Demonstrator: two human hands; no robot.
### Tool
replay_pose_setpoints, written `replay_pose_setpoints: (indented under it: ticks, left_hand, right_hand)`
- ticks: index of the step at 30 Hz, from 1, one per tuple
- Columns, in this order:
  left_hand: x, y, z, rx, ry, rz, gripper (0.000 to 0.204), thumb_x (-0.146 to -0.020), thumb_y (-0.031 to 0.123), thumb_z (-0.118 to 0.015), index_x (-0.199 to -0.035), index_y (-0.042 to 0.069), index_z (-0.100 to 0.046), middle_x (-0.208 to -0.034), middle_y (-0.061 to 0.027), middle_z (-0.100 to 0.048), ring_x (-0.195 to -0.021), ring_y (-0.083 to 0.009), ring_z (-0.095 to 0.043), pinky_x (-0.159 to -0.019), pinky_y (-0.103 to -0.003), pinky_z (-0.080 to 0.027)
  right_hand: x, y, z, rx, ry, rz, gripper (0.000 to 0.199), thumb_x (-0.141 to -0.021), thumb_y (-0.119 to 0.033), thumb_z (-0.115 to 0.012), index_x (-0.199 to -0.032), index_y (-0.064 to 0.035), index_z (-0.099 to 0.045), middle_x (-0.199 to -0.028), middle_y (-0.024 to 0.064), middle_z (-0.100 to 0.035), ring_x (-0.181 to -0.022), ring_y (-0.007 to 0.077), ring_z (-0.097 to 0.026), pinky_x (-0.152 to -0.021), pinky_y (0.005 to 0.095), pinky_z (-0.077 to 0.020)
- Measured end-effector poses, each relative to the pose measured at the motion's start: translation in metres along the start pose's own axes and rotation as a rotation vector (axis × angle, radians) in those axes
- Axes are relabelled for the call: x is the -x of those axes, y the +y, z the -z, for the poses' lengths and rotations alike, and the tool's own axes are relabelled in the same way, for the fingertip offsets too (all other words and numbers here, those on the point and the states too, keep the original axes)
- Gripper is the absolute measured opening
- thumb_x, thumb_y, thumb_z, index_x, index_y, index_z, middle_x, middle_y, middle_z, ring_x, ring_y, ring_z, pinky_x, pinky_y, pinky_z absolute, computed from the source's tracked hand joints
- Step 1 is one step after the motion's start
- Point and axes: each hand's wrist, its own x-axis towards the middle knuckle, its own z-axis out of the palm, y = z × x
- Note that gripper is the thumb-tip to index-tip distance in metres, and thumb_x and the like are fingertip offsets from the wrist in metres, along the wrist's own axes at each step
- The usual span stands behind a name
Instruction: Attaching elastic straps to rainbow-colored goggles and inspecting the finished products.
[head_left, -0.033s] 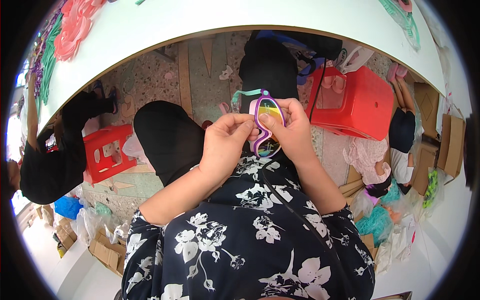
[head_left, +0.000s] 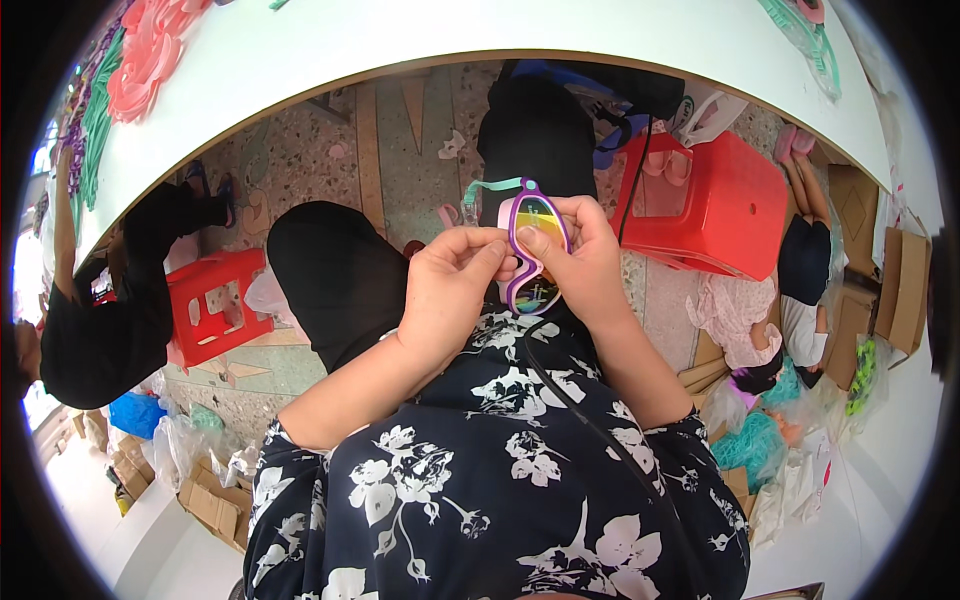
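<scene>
Above my lap I hold a pair of swim goggles [head_left: 518,290] with a purple frame and shiny yellow-green mirrored lenses, turned so one lens is above the other. My right hand [head_left: 590,262] grips them, its thumb lying across the upper lens and its fingers behind. The thumb and fingers of my left hand [head_left: 455,285] are pinched together at the inner edge near the nose bridge; what lies between those fingertips is hidden. A mint-green strap [head_left: 497,185] with a clear buckle hangs off the upper end of the frame to the left.
A white table [head_left: 330,45] curves across the front, with pink and green straps [head_left: 148,65] on its left. Red stools [head_left: 735,205] stand at right and left. Other people sit on both sides. Cardboard boxes [head_left: 212,505] and plastic bags lie on the floor.
</scene>
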Motion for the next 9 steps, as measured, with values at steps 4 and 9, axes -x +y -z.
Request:
replay_pose_setpoints:
  ticks: [4,9]
  left_hand:
    - [0.0,0.001,-0.002,-0.025,0.0,-0.018,0.016,-0.097,0.003,-0.063,-0.11,-0.006,-0.066,-0.091,-0.0089,-0.071,-0.084,-0.0121,-0.068,-0.08,-0.024,-0.055]
    - [-0.004,-0.009,0.005,-0.34,-0.029,-0.216,0.022,-0.094,0.008,-0.07,-0.113,-0.002,-0.067,-0.094,-0.011,-0.073,-0.091,-0.0128,-0.07,-0.083,-0.021,-0.054]
  right_hand:
    - [-0.002,-0.001,0.001,0.028,0.001,0.016,0.035,-0.089,-0.012,-0.076,-0.111,0.0028,-0.053,-0.102,0.0125,-0.069,-0.091,0.0121,-0.067,-0.077,0.0255,-0.0552]
    - [-0.003,-0.005,0.003,0.044,-0.026,-0.049,0.04,-0.089,-0.014,-0.077,-0.115,0.0025,-0.053,-0.104,0.0126,-0.069,-0.092,0.0126,-0.067,-0.079,0.0258,-0.0552]
